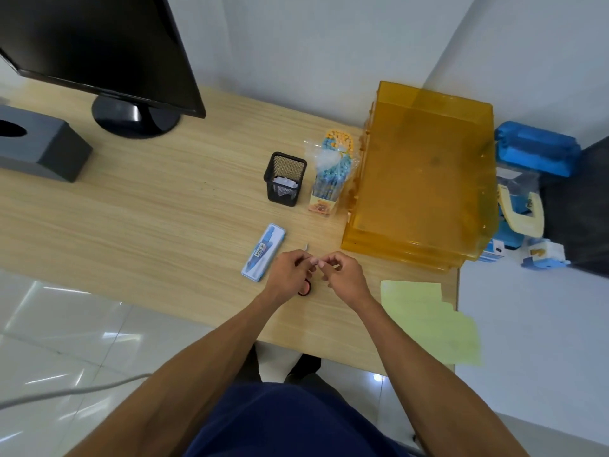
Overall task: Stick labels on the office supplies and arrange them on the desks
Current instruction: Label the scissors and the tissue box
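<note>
My left hand (290, 270) and my right hand (339, 272) meet fingertip to fingertip above the desk (148, 219), pinching something tiny between them that I cannot make out. Under them lie scissors (304, 286): a red and black handle shows below the left hand and a blade tip pokes out above it. A blue pen pack (263, 252) with a barcode lies just to the left. A yellow label sheet (425, 318) sits at the desk's right front corner.
A black mesh pen cup (285, 178) and a box of pencils (331, 179) stand behind my hands. An amber tray stack (421, 179) fills the right end. A monitor (99, 54) and grey tissue box (39, 143) stand at left. Blue supplies (534, 153) lie beyond the desk at right.
</note>
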`<state>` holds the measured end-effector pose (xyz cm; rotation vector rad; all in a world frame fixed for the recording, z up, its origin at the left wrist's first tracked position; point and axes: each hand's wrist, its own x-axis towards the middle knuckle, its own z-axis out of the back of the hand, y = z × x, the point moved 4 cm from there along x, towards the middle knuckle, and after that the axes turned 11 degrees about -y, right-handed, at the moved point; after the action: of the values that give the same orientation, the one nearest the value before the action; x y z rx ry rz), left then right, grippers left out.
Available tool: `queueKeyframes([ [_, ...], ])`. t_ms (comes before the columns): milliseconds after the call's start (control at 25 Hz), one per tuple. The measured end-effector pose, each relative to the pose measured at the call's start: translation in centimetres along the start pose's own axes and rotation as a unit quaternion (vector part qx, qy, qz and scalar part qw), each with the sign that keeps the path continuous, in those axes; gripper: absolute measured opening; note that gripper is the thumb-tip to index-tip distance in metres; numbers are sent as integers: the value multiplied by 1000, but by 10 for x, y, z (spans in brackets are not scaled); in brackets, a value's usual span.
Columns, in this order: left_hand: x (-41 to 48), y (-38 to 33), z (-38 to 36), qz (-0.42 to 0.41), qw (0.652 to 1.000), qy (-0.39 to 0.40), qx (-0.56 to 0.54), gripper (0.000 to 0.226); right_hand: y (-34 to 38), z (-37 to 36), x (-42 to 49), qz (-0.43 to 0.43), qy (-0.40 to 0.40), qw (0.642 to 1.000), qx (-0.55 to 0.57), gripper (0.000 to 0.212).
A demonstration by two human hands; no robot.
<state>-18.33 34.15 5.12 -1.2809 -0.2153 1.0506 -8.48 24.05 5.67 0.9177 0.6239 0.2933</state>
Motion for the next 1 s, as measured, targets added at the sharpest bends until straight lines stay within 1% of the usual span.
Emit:
queueKeyframes([
  [160, 8, 10, 12, 34, 999, 25, 4, 20, 3, -12, 2, -3, -7, 999, -31, 14],
  [240, 11, 12, 16, 29, 998, 51, 23, 22, 2, -18, 2, -6, -2, 999, -50, 14],
  [360, 16, 12, 18, 4, 995, 83, 59, 20, -1, -23, 1, -30, -10, 998, -57, 15],
  [480, 17, 14, 14, -62, 985, 72, 142, 38, -7, -17, -2, -77, -60, 995, -37, 18],
  [560, 14, 16, 7, -103, 969, 53, 220, 54, -12, -9, -7, -108, -93, 989, -26, 17],
  [640, 11, 18, 0, -105, 941, 51, 316, 68, -16, 0, -13, -123, -122, 985, -14, 16],
  [720, 11, 16, -8, -142, 909, 73, 385, 66, -21, 10, -21, -130, -148, 980, -7, 13],
  [800, 12, 16, -16, -218, 880, 128, 401, 63, -26, 17, -29, -135, -163, 977, -5, 12],
  [880, 16, 15, -18, -279, 857, 195, 385, 68, -30, 15, -35, -133, -159, 978, -15, 12],
  [960, 23, 17, -17, -316, 835, 256, 372, 74, -31, 8, -39, -123, -146, 981, -30, 15],
  [1000, 26, 19, -15, -323, 829, 276, 363, 77, -30, 3, -39, -118, -141, 982, -37, 14],
])
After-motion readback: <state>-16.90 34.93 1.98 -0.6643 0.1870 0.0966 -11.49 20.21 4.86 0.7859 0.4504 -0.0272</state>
